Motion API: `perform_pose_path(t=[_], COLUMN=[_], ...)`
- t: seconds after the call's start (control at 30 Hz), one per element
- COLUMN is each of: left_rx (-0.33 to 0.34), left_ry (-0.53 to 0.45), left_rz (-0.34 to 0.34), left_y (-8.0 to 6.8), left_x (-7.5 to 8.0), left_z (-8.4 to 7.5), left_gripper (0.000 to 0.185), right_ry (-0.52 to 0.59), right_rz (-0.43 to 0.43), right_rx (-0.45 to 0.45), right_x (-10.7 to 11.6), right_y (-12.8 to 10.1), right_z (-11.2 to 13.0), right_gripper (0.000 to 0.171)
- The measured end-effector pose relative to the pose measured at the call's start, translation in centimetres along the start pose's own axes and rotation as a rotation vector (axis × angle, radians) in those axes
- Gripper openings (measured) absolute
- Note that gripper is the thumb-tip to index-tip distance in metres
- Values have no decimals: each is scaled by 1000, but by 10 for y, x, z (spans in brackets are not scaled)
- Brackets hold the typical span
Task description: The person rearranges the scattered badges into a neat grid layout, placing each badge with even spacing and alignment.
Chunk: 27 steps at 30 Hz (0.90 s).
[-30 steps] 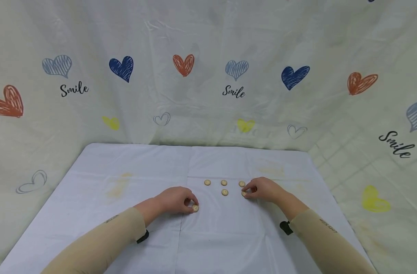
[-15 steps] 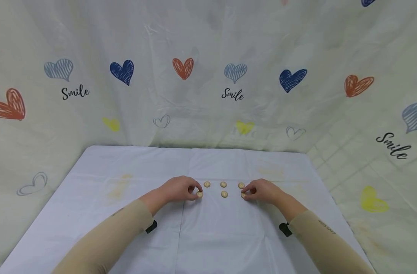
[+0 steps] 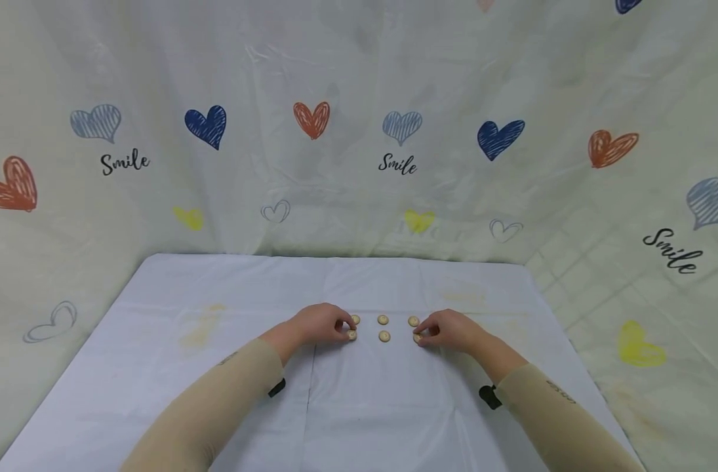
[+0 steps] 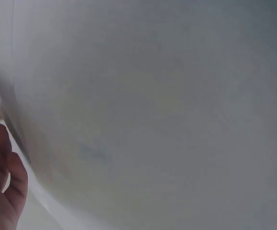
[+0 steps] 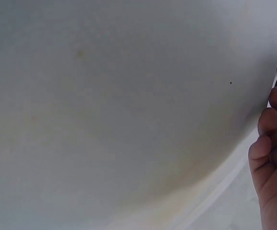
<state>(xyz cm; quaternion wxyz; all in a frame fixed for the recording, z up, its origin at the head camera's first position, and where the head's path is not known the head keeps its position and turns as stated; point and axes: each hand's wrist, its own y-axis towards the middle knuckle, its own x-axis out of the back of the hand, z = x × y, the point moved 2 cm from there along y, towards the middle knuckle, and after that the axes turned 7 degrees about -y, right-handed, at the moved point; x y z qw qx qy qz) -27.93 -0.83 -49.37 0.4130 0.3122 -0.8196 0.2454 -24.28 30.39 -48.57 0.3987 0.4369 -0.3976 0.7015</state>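
Small round pale wooden buttons lie in two rows of three on the white cloth in the head view. My left hand (image 3: 325,322) pinches the near-left button (image 3: 352,335) between thumb and forefinger, low over the cloth. Just behind it, the far-left button (image 3: 356,319) is partly covered by my fingers. At the near-right button (image 3: 418,338), my right hand (image 3: 452,330) has its thumb and forefinger on the edges. The far-right button (image 3: 414,321) sits right behind those fingertips. Between the hands are a far-middle button (image 3: 383,320) and a near-middle button (image 3: 385,336).
A white cloth (image 3: 359,419) with creases and faint yellowish stains covers the table. Behind and beside it hangs a pale curtain (image 3: 335,177) printed with hearts and the word "Smile". Each wrist wears a small black device.
My left hand has carried its button away from me and to the right, to the left end of the near row. My right hand has stayed at the near-right button.
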Motion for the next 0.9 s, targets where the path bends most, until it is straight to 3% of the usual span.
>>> perform_pose_path(t=[0.57,0.9], left_rx=[12,55], left_ry=[-15,-106], left_rz=[8,-31], left_y=[1,-7], left_x=[-2,6], left_z=[0,-2], left_gripper=[25,35], right_ry=[1,34], right_rz=[-25,-63], right_rx=[-3,-56], right_x=[0,3], right_y=[-5,-10], right_z=[3,0], right_gripper=[23,30])
